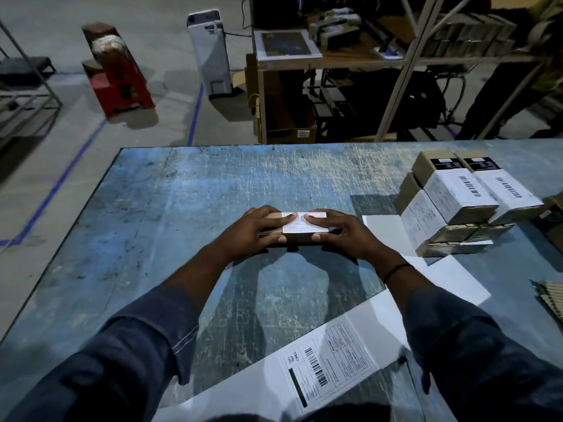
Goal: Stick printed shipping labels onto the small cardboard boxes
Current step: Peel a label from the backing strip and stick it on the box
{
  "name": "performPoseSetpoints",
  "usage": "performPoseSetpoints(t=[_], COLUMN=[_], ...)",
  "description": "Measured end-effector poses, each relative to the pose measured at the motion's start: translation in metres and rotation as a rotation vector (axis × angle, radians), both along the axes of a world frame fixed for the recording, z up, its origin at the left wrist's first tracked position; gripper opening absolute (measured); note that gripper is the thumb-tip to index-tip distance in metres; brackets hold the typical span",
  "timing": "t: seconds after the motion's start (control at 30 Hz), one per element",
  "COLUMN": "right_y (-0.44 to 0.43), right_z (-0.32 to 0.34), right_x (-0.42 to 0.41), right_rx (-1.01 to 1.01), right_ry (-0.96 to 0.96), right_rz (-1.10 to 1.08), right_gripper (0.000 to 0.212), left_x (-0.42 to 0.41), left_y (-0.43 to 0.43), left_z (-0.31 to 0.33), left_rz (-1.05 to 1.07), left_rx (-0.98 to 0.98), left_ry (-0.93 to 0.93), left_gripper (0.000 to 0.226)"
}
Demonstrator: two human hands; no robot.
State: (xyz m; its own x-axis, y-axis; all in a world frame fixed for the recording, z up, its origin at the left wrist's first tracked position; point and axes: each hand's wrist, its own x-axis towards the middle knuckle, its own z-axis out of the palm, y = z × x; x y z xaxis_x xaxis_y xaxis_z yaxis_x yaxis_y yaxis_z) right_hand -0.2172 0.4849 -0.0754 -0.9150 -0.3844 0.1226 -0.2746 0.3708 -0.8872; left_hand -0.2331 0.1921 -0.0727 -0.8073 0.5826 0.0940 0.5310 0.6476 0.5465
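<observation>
A small cardboard box lies in the middle of the blue table. A white shipping label sits on its top face. My left hand wraps the box's left end, fingers laid on the label's left edge, thumb on the near side. My right hand wraps the right end, fingers pressing the label's right part, thumb on the front face. A strip of label backing paper with a printed label lies near the table's front edge.
Stacked labelled boxes stand at the right of the table. Corrugated cardboard pieces poke in at the right edge. Beyond the table are a shelf rack, a white appliance and a red machine on the floor.
</observation>
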Motion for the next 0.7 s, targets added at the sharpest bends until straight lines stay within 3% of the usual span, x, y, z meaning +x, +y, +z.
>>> performPoseSetpoints(t=[0.17,0.3,0.4,0.53,0.7], right_y=[-0.008,-0.012,-0.016,-0.031,-0.041], right_z=[-0.003,-0.009,0.000,0.008,0.000], right_x=[0.006,0.016,0.022,0.012,0.008], right_rx=[-0.080,-0.071,-0.115,-0.256,-0.276], right_ry=[-0.006,0.010,-0.071,-0.115,-0.140], right_rz=[-0.107,-0.155,-0.210,-0.264,-0.388], right_gripper=[0.034,0.034,0.034,0.017,0.029], left_x=[0.003,0.015,0.020,0.017,0.016], left_y=[0.003,0.009,0.015,0.034,0.043], left_z=[-0.003,-0.009,-0.007,0.005,-0.002], left_rz=[0.052,0.084,0.146,0.305,0.435], left_rx=[0.020,0.149,0.286,0.497,0.576], left_ry=[0.037,0.118,0.038,-0.089,-0.121], left_gripper=[0.039,0.040,0.041,0.030,0.037])
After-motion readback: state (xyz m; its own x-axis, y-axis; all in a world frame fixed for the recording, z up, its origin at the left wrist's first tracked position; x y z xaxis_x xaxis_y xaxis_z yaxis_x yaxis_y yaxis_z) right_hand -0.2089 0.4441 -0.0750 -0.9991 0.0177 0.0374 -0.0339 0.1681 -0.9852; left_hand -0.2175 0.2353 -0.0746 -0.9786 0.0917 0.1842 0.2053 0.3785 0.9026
